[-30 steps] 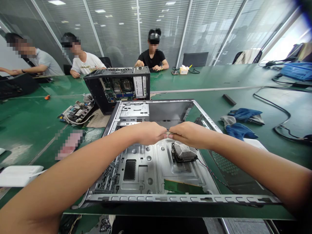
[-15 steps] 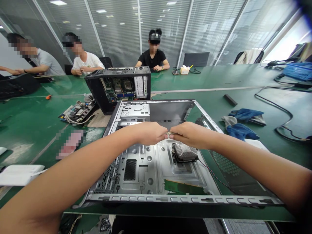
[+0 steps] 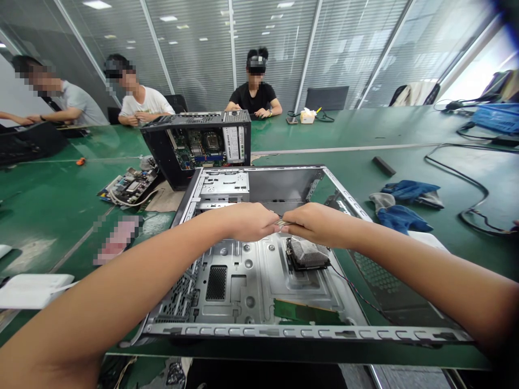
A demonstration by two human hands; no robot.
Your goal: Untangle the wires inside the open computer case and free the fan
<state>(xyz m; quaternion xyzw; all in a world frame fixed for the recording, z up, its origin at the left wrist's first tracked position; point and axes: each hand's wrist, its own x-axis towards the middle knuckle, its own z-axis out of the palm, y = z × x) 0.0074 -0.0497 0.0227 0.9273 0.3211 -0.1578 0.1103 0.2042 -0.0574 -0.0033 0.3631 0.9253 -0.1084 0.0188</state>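
Observation:
Over the open computer case (image 3: 259,330), my left hand (image 3: 252,221) and my right hand (image 3: 320,222) meet fingertip to fingertip, both closed. Between them a short bit of a pale, striped strand (image 3: 281,222) shows, like a bundle of wires; most of it is hidden by the fingers. Just below my right hand, a CPU cooler (image 3: 308,253) with metal fins and a thin cable lies on the case floor. A green memory module (image 3: 305,312) rests nearer the front rim of the case.
Behind stands a second computer case (image 3: 197,120) with its board exposed. A loose motherboard (image 3: 132,183) lies on the left, with a white adapter (image 3: 36,290) nearer. Blue gloves (image 3: 405,216) and a black cable (image 3: 466,173) are on the right. Several people sit across the green table (image 3: 308,156).
Almost nothing differs. Both hands stay together over the case, and the pale strand between the fingertips has shifted very slightly.

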